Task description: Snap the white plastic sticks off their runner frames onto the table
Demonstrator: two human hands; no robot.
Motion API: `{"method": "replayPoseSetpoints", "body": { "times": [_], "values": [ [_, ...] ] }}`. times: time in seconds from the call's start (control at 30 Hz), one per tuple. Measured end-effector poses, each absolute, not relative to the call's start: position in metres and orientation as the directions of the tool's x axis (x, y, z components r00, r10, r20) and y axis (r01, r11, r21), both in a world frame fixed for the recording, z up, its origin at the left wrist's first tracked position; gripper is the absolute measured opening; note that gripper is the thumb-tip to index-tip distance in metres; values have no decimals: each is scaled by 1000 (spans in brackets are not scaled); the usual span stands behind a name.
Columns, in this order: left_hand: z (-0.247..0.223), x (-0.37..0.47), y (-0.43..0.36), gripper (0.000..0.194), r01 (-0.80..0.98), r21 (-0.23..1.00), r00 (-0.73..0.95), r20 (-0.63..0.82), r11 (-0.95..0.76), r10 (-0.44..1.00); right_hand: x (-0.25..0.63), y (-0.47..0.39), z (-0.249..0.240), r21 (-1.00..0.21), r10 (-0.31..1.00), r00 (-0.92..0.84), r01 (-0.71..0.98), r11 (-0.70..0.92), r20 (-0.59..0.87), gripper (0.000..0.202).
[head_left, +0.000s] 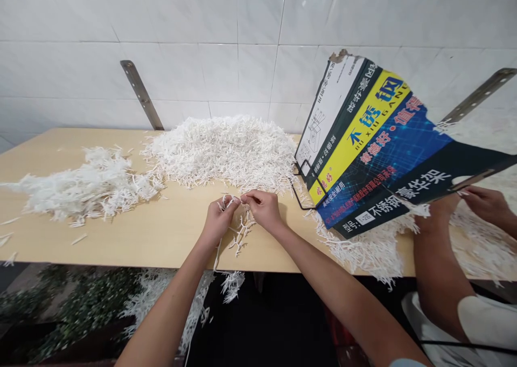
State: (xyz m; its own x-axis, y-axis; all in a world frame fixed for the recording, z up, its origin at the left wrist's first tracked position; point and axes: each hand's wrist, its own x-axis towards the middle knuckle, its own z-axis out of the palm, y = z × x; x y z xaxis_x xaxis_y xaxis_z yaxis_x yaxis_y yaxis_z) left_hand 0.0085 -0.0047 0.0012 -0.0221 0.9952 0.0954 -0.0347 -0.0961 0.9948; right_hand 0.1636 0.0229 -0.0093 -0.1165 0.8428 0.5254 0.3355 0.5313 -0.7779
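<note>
My left hand (219,219) is closed, its fingers pinching a thin white branched strand (229,201) above the wooden tabletop (157,235). Close beside it, my right hand (263,209) has thumb and forefinger pressed together at the strand's other end. Loose white branched pieces (241,232) lie on the table just below both hands. A large heap of small white pieces (226,149) spreads behind the hands, against the tiled wall. The exact kind of these pieces is hard to make out.
To the left lies a second white pile (89,186). A printed cardboard sheet (363,146) leans in a black wire stand (301,192) at the right. Beyond it, another person's hand (487,205) works near more white pieces (365,251). Metal brackets (141,95) rise along the wall.
</note>
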Motion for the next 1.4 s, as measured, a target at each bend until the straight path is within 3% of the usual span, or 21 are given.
{"method": "replayPoseSetpoints", "body": {
  "times": [0.2,0.27,0.37,0.53,0.67,0.77,0.83,0.97,1.17,1.3,1.4],
  "values": [
    [-3,4,0,25,-240,969,-171,22,-63,985,186,42,-12,-880,818,335,266,394,467,28],
    [-5,3,2,27,-287,957,-176,3,-54,984,194,49,-12,-911,829,384,237,337,406,31],
    [-4,3,3,34,-338,940,-122,-2,-39,993,194,51,-10,-879,875,215,315,359,434,28],
    [3,4,2,40,-466,884,-87,9,-49,996,182,36,-1,-668,781,-23,503,548,624,35],
    [4,1,4,39,-575,816,-93,-1,-53,996,185,25,9,-628,774,-357,451,634,524,23],
    [3,-5,7,41,-612,789,-114,-14,-59,993,186,19,13,-585,671,-616,386,714,413,15],
    [2,-9,9,43,-635,771,-120,-31,-53,992,182,17,14,-549,594,-697,336,766,403,8],
    [1,-16,12,46,-662,748,-127,-52,-46,991,174,16,15,-604,574,-699,253,756,426,11],
    [1,-12,13,44,-645,760,-155,-26,-81,988,177,19,16,-922,821,-493,91,377,288,25],
    [1,-4,8,40,-598,796,-128,25,-97,991,173,18,14,-961,885,-385,-20,275,261,32],
    [1,1,1,44,-419,901,-33,110,-114,993,168,16,15,-964,889,-375,-68,258,264,35]
  ]
}}
